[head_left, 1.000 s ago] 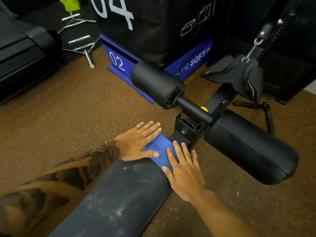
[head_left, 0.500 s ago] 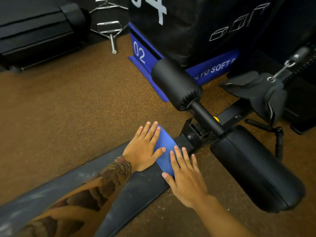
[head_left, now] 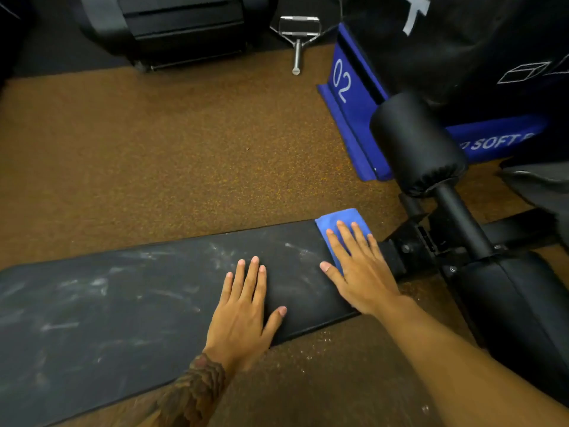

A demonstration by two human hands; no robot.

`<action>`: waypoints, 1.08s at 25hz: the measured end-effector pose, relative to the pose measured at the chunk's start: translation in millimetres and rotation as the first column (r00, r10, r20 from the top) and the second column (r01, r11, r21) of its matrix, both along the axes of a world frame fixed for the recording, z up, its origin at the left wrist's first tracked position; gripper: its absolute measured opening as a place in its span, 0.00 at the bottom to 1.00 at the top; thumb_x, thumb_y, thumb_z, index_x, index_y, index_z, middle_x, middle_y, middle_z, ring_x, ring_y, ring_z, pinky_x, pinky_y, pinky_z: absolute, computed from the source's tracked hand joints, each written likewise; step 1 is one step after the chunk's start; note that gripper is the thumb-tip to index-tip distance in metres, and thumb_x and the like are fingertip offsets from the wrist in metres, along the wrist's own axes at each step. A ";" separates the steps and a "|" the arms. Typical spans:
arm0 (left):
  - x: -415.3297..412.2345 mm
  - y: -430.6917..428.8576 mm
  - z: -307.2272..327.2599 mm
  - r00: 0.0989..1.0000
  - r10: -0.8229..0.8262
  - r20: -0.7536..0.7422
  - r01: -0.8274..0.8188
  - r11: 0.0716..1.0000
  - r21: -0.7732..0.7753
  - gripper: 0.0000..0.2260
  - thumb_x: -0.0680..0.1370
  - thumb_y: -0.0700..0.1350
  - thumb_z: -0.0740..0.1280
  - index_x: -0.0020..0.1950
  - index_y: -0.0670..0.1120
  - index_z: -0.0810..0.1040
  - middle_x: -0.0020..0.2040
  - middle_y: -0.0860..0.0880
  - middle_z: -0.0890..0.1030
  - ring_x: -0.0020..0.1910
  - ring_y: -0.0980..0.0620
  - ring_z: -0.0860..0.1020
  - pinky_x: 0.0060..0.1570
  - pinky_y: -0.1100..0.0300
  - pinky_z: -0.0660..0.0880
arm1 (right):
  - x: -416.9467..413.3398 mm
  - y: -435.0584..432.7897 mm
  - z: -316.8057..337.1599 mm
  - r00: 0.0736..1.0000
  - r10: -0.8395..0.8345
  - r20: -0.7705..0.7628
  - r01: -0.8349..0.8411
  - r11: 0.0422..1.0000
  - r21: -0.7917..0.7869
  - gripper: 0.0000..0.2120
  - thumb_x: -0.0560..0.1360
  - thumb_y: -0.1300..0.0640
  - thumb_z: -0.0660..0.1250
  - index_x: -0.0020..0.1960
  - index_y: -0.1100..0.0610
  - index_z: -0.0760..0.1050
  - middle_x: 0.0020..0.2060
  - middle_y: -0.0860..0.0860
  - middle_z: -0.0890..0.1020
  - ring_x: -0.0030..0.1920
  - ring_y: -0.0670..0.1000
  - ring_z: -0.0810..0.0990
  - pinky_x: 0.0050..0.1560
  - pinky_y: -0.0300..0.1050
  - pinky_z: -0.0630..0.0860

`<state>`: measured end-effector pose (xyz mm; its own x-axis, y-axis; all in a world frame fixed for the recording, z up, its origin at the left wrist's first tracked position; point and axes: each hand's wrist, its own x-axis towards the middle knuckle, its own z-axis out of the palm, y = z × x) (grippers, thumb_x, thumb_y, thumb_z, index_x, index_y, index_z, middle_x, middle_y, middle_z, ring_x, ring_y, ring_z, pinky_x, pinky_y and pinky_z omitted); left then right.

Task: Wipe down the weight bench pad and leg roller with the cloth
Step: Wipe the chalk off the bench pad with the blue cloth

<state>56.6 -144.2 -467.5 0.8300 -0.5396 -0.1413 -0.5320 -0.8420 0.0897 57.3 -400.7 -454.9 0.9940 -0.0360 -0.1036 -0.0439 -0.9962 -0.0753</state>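
Note:
The black bench pad runs from the left edge to the middle of the view, smeared with white chalky marks. A folded blue cloth lies at its right end. My right hand presses flat on the cloth with straight fingers. My left hand rests flat on the bare pad, a little left of the cloth and apart from it. The black leg roller has a far half and a near half on one bar, just right of the pad's end.
The bench's black metal frame joins the pad to the roller bar. A blue and black soft plyo box stands behind the roller. A chrome cable handle and a black machine lie at the back. Brown speckled floor surrounds the bench.
My left hand has left the cloth and moved left onto the bare pad. My right hand has slid further onto the cloth. The view has swung left, showing more of the pad.

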 end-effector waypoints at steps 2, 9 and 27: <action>-9.0 -0.3 -4.6 0.999 0.039 0.010 -0.039 0.999 -0.015 0.35 0.82 0.64 0.45 0.78 0.40 0.58 0.79 0.41 0.59 0.78 0.39 0.56 0.73 0.45 0.50 | -1.9 1.9 -4.8 1.000 0.006 0.013 -0.006 1.000 -0.018 0.32 0.76 0.37 0.44 0.76 0.52 0.53 0.76 0.52 0.55 0.75 0.58 0.51 0.72 0.59 0.51; -16.0 -3.0 -15.4 0.993 0.095 0.064 -0.095 0.995 -0.014 0.36 0.81 0.65 0.44 0.79 0.40 0.55 0.80 0.42 0.53 0.79 0.41 0.50 0.74 0.45 0.46 | -3.2 3.4 -13.3 0.998 -0.024 0.051 0.025 1.000 -0.010 0.34 0.76 0.39 0.38 0.77 0.55 0.44 0.77 0.50 0.48 0.76 0.53 0.43 0.74 0.56 0.45; -18.6 -2.8 -16.8 0.993 0.104 0.062 -0.106 0.994 0.035 0.36 0.81 0.64 0.49 0.79 0.40 0.55 0.80 0.42 0.53 0.80 0.42 0.49 0.75 0.43 0.51 | 6.0 -14.8 -13.0 1.000 0.007 0.022 -0.007 1.000 -0.005 0.31 0.76 0.43 0.41 0.77 0.53 0.48 0.77 0.54 0.50 0.75 0.60 0.45 0.72 0.62 0.50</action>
